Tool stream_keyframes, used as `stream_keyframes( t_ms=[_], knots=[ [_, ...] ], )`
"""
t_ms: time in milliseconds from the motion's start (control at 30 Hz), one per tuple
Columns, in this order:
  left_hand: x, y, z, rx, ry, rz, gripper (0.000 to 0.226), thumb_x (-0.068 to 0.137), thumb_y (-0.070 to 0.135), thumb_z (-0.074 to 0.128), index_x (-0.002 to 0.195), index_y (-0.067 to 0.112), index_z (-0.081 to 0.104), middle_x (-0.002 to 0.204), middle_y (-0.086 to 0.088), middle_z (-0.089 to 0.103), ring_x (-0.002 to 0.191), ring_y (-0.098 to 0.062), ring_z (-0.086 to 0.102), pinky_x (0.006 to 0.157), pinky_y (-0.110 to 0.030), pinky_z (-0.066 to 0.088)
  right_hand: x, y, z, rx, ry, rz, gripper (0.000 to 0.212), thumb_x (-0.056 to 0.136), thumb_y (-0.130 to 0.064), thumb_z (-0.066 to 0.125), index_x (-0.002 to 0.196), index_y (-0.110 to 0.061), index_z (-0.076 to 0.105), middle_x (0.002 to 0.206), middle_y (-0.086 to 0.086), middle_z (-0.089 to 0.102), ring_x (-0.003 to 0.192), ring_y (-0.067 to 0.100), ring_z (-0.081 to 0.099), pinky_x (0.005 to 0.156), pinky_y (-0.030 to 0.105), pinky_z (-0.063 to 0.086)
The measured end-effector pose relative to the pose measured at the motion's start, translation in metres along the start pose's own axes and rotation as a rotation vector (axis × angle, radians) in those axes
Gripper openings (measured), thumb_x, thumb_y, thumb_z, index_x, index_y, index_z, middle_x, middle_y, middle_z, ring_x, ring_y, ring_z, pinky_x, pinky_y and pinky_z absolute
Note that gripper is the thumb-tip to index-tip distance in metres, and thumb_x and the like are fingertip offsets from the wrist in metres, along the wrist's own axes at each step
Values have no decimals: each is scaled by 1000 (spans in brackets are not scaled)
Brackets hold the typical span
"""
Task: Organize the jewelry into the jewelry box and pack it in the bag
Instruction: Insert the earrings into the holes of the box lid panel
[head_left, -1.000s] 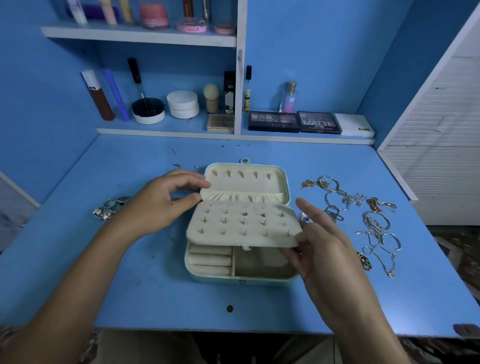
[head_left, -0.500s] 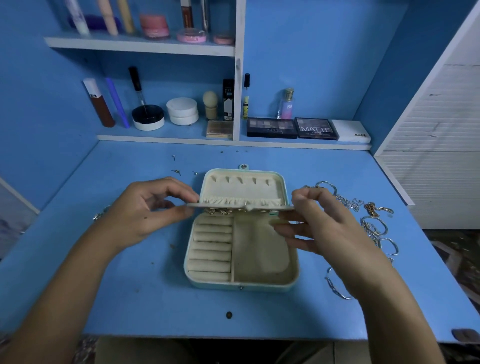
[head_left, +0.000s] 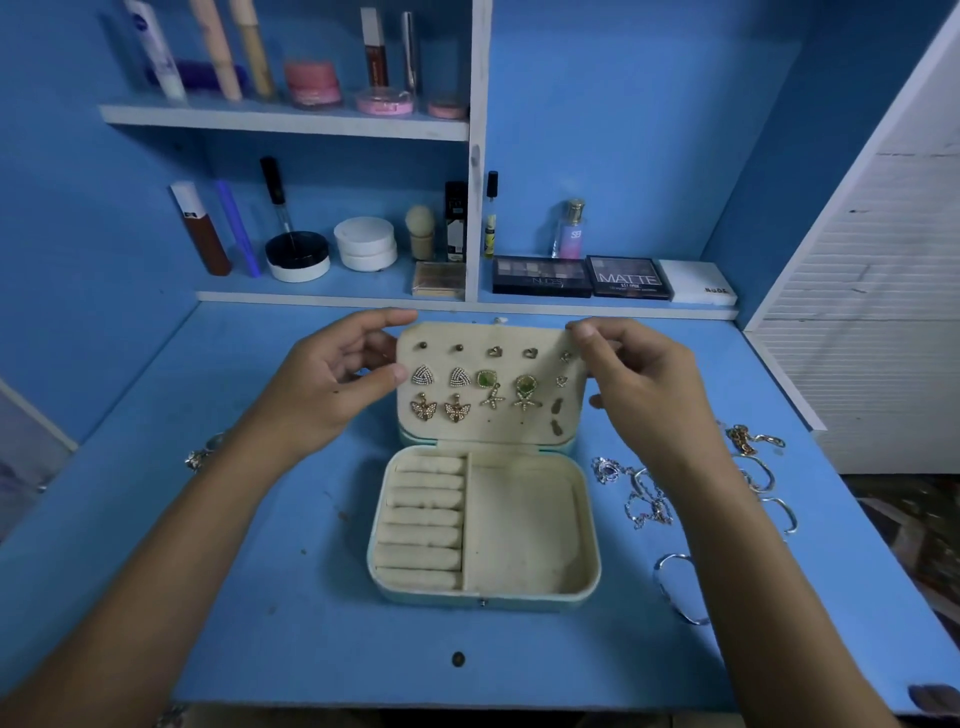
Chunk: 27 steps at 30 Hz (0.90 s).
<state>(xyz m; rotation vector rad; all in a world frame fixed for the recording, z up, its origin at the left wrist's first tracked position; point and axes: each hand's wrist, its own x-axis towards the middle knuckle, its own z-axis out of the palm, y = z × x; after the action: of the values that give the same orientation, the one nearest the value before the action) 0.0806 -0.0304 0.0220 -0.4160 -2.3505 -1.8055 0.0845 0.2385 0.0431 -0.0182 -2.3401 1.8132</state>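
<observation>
A blue-painted nook with white shelves closes in around a blue surface (head_left: 260, 597), and in the middle of it lies the pale jewelry box (head_left: 483, 525), open, with its ring rolls on the left of the tray and a bare compartment on the right. Its earring panel (head_left: 488, 387) stands folded up against the lid, studded with pairs of earrings: triangles, green stones, starfish, butterflies and small studs. The left hand (head_left: 332, 384) holds the panel's left edge, thumb in front and fingers curled over the top corner; the right hand (head_left: 639, 379) pinches the upper right corner between thumb and forefinger, the other fingers loosely bent behind. My guess is that the panel is being settled upright so the tray below can be filled. The risk is plain enough: if the panel is let go carelessly it could flop forward over the tray, and a jolt might shake loose a dangling earring. Just right of the box, under the right forearm, lie silver chains (head_left: 641, 493) and bangles (head_left: 675, 587) in a loose heap, with gold pieces (head_left: 753, 441) farther out; a dragged sleeve or wrist could tangle them or sweep them toward the edge. A few more pieces (head_left: 200, 457) sit by the left forearm. No bag is in sight. On the low shelf behind stand eyeshadow palettes (head_left: 582, 275), a perfume bottle (head_left: 570, 231), round white compacts (head_left: 366, 244) and a makeup brush (head_left: 420, 223).
</observation>
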Motion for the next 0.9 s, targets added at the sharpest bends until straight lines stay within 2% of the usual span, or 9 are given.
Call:
stream_keyframes(
  t_ms=[100, 200, 300, 400, 533, 633, 800, 900],
  knots=[
    [8, -8, 3, 3, 4, -20, 43, 81, 18, 66, 116, 44, 66, 95, -1, 67, 88, -9, 64, 84, -22, 50, 11, 7, 5, -14, 10, 4, 15, 96, -34, 62, 91, -30, 75, 85, -2, 73, 77, 14, 66, 77, 42, 58],
    [14, -18, 5, 35, -5, -51, 43, 84, 18, 66, 111, 51, 66, 100, 6, 70, 97, -9, 65, 94, -24, 50, 21, 15, 9, -64, 1, 15, 16, 97, -33, 60, 92, -29, 74, 77, -7, 69, 61, 1, 55, 62, 27, 48],
    [19, -29, 9, 131, 11, -93, 41, 92, 7, 65, 115, 42, 64, 108, 9, 70, 102, -5, 63, 97, -24, 47, 31, 24, 12, -155, -52, 60, 14, 98, -34, 57, 97, -32, 71, 82, -15, 67, 68, 8, 59, 66, 25, 48],
    [19, -37, 14, 205, 40, -123, 37, 93, 5, 62, 114, 34, 63, 114, 9, 66, 97, 5, 60, 87, -10, 43, 37, 34, 15, -235, -99, 93, 16, 98, -34, 54, 102, -34, 69, 88, -18, 67, 72, 10, 64, 72, 28, 51],
    [18, -45, 18, 260, 69, -152, 31, 93, 7, 62, 118, 26, 67, 114, 11, 61, 96, 5, 58, 81, -5, 42, 38, 42, 18, -258, -132, 112, 21, 101, -26, 48, 107, -30, 68, 90, -15, 66, 68, 0, 60, 62, 17, 46],
    [15, -45, 21, 297, 84, -166, 29, 93, 11, 62, 120, 22, 68, 112, 15, 59, 93, 7, 58, 79, -4, 42, 36, 42, 18, -262, -131, 123, 24, 100, -24, 46, 110, -27, 68, 87, -12, 68, 72, 8, 61, 63, 22, 47],
    [8, -39, 24, 342, 71, -209, 31, 95, 19, 62, 124, 28, 66, 109, 14, 62, 98, -5, 62, 91, -27, 51, 34, 42, 19, -293, -132, 126, 23, 100, -25, 47, 110, -26, 68, 84, -11, 68, 81, 20, 67, 67, 27, 51],
    [0, -34, 25, 373, 60, -216, 35, 96, 19, 60, 128, 30, 63, 107, 17, 61, 100, -3, 61, 91, -24, 49, 35, 43, 19, -301, -141, 127, 23, 100, -25, 47, 110, -25, 68, 82, -8, 69, 83, 25, 69, 70, 32, 54]
  ],
)
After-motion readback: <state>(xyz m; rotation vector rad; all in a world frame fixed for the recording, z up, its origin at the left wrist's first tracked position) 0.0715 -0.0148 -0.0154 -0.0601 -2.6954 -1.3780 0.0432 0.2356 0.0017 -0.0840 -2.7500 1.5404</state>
